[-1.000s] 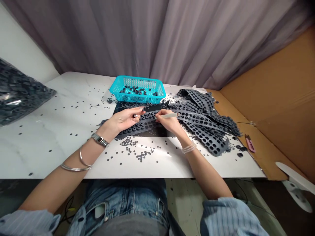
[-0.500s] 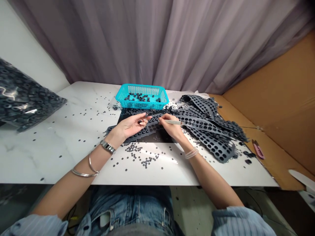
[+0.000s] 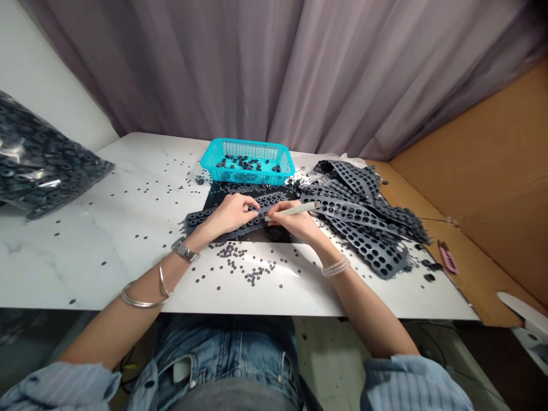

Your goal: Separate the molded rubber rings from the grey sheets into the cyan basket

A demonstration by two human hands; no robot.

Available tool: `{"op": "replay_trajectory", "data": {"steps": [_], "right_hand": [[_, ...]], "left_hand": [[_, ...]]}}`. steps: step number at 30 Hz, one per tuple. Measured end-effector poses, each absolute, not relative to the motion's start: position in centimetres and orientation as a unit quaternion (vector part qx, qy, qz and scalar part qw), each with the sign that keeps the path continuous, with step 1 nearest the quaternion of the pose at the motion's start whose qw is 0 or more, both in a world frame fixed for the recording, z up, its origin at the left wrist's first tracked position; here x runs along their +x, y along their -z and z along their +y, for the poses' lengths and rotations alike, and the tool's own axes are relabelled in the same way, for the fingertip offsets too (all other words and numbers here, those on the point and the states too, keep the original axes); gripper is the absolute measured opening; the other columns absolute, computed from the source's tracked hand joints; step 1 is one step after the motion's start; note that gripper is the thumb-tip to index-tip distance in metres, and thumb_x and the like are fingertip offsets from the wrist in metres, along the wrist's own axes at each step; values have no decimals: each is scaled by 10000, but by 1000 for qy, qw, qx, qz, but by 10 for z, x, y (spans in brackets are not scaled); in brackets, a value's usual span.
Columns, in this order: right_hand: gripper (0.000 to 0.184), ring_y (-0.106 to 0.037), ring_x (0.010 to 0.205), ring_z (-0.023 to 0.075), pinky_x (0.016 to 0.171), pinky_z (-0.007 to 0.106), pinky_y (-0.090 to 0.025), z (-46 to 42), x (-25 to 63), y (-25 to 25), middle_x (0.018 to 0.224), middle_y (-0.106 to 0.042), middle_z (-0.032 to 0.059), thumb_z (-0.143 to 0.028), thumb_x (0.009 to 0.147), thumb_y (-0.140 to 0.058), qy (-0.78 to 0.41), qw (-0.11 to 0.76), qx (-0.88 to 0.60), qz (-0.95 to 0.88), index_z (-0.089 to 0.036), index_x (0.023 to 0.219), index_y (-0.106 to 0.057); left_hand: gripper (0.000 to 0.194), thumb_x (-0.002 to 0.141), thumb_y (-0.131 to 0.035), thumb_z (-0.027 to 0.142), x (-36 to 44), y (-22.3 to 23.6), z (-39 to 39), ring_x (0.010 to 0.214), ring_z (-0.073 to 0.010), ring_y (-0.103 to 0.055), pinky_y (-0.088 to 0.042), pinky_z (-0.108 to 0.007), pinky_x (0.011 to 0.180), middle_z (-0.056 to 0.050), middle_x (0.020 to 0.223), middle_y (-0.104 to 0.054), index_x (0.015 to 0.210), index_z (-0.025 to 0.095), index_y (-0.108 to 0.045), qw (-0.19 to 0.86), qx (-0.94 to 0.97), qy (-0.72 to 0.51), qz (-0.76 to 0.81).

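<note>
A dark grey rubber sheet (image 3: 197, 219) studded with rows of round ring-shaped pieces lies slanted across a black mat (image 3: 287, 235). My left hand (image 3: 231, 213) rests palm down on the sheet, its thumb and index finger closing on it near the middle. In my right hand (image 3: 297, 222) is a slim white pen-shaped tool (image 3: 303, 208), gripped like a pen. The tool's tip points left at the sheet, close to my left fingertips; my fingers partly hide the tip. Small dark discs (image 3: 231, 251) are scattered in front of the mat.
Behind the mat stands a turquoise basket (image 3: 248, 178) with small black pieces inside. Perforated rubber strips (image 3: 363, 214) are heaped at the right. A clear bag of black parts (image 3: 47, 162) is at the left. Pink-handled snips (image 3: 447, 258) lie on cardboard (image 3: 471, 285) at the right edge.
My left hand has turned from palm up, with small black pieces at its fingers, to palm down on the sheet. My right hand has shifted slightly left with the tool.
</note>
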State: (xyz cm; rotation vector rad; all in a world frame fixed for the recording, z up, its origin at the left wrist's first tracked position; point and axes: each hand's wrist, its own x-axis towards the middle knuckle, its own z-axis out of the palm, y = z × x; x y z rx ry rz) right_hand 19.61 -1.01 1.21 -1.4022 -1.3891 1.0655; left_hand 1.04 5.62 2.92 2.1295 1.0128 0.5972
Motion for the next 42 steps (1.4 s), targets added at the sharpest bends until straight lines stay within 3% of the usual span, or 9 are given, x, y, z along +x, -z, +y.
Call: {"op": "replay_trajectory", "data": {"steps": [3,6,16,25,31,33,34,37,42], "right_hand": [[98,-661,624,145,596,230,-517,-8,197,-10,655,-691,55,-204,743,-596,-397,414,-584,-574,-138,702,-656],[125,-635,589,133,561,213,-484,-8,196,-10,659,-704,61,-216,757,-586,-368,393,-592,-600,-135,705,-665],[148,-568,555,103,500,186,-392,-10,191,-13,658,-707,51,-213,767,-581,-330,362,-603,-630,-123,710,-684],[130,-569,566,115,480,195,-355,-10,180,-26,617,-687,45,-145,737,-569,-271,319,-635,-649,-138,650,-665],[154,-556,541,108,475,197,-358,-10,182,-23,629,-696,53,-153,746,-550,-280,322,-637,-642,-136,651,-669],[143,-575,560,112,485,192,-377,-9,184,-21,642,-704,53,-151,740,-553,-304,334,-631,-630,-135,667,-675],[134,-588,573,115,493,190,-390,-9,185,-20,647,-707,52,-150,734,-559,-319,341,-629,-622,-136,676,-679],[117,-612,584,118,514,185,-429,-9,190,-20,647,-710,50,-150,733,-574,-344,357,-630,-597,-138,687,-680],[117,-637,592,117,553,188,-479,-7,205,-20,642,-709,59,-142,759,-564,-346,376,-641,-572,-136,688,-656]], "left_hand": [[243,743,-617,224,13,-26,51,750,-176,-611,-434,-291,694,-40,821,-720,941,189,-753,250,877,-186,364],[258,761,-594,242,15,-19,51,869,-216,-647,-460,-315,771,-69,968,-739,958,187,-751,201,900,-155,354],[240,768,-593,240,18,-16,48,872,-252,-630,-453,-349,771,-88,931,-702,949,193,-743,144,909,-138,367],[160,801,-505,146,30,-5,32,839,-257,-594,-429,-359,728,-105,832,-624,785,153,-663,157,885,-182,399],[109,840,-553,202,9,-30,58,642,-130,-520,-395,-246,573,-20,720,-576,822,173,-656,286,829,-285,387],[26,802,-632,185,-4,-41,74,597,-85,-473,-342,-191,492,-7,717,-553,798,163,-643,518,632,-446,366],[31,775,-660,143,-9,-45,81,590,-70,-464,-324,-169,465,-8,716,-546,769,152,-631,618,532,-462,348],[83,770,-623,46,-12,-46,89,585,-56,-462,-331,-133,435,-51,741,-560,721,112,-612,759,376,-414,333],[136,833,-525,16,4,-32,79,668,-76,-531,-453,-135,509,-133,883,-598,815,71,-649,815,335,-344,325]]}}
